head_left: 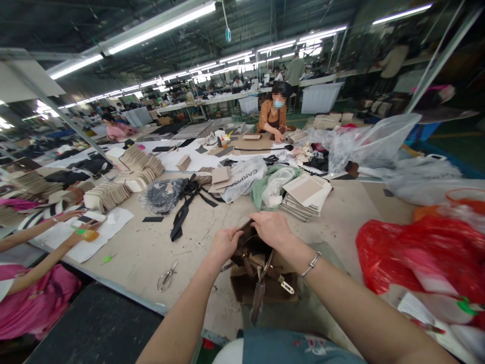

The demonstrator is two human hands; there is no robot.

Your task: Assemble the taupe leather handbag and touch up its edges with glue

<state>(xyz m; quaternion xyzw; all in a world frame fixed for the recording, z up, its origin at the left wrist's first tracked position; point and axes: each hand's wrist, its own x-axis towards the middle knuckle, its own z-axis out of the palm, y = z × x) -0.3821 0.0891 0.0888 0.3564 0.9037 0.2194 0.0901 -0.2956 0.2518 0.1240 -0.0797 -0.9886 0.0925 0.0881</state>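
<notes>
A brown handbag (242,290) with straps and gold-coloured metal fittings sits in front of me at the table's near edge. Its mouth faces up, and the dark inside shows. My left hand (226,246) pinches the rim of the bag on the left, thumb along the edge. On the far side of the same rim, my right hand (273,231) is closed with its fingers partly hidden behind the bag. A metal tag (287,287) hangs from a strap on the bag's front. To the left, apart from both hands, lie scissors (166,278).
Stacked beige panels (307,194), a green cloth bundle (261,188) and a plastic-wrapped dark bundle (163,194) lie beyond my hands. Red plastic bags (394,253) crowd the right side. A co-worker's hand (85,235) holds a bottle at left; another person (272,119) sits across the table.
</notes>
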